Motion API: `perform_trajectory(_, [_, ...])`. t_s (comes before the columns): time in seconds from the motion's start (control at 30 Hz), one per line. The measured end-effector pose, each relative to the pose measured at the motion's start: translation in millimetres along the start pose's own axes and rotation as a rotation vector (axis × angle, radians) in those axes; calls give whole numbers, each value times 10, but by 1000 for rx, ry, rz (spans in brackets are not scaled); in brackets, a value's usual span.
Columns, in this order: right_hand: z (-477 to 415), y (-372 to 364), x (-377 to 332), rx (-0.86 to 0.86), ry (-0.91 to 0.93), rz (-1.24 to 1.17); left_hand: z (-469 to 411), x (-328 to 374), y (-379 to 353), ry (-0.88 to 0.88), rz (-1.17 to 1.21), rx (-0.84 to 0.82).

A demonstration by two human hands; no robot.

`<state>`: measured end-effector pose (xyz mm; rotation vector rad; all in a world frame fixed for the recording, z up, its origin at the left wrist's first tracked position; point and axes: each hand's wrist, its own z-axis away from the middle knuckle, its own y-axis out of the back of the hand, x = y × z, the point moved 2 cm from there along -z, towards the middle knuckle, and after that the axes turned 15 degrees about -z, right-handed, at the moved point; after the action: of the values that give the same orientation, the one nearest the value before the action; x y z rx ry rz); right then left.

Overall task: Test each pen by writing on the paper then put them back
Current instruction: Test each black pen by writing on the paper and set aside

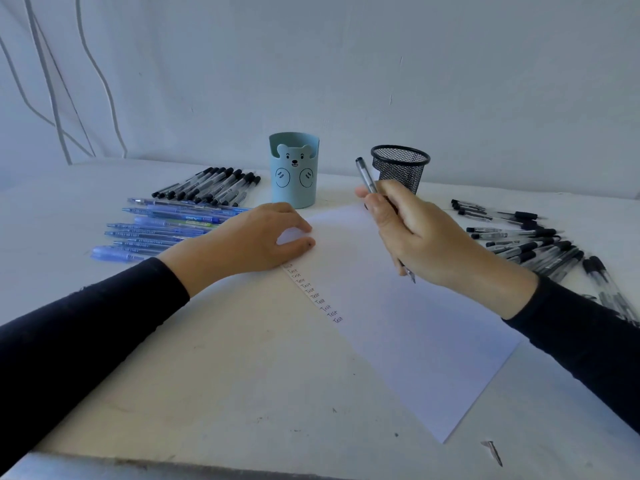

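A white sheet of paper (408, 327) lies slanted on the table, with a column of small "Test" words (315, 294) along its left edge. My left hand (249, 240) rests on the sheet's upper left corner, fingers bent, pressing it down. My right hand (422, 233) grips a clear pen with a black cap end (364, 174) in a writing hold; its tip (412, 277) hangs just above the paper, right of the written column.
Black-capped pens (211, 187) and blue pens (162, 226) lie in rows at the left. More black pens (533, 244) are spread at the right. A blue bear-faced cup (294, 169) and a black mesh cup (400, 168) stand behind the paper. A small screw (493, 452) lies near the front edge.
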<state>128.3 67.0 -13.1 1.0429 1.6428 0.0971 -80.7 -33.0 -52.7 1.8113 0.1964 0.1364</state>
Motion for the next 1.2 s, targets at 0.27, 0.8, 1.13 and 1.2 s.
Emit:
perform_trajectory(0.27, [-7,-69,267,-211,248,422,-12,-46,-12,3,10,-19])
perform_trajectory(0.8, [-264,550,727,87,-92,417,18,251,124,-162,358,173])
perform_trajectory(1.13, [-254,1185,1354,223,-426,735,24,371,82,-297,343,82])
perform_trajectory(1.2, [-263,1209,1392,246,-457,720,18,367,81,-296,292,94])
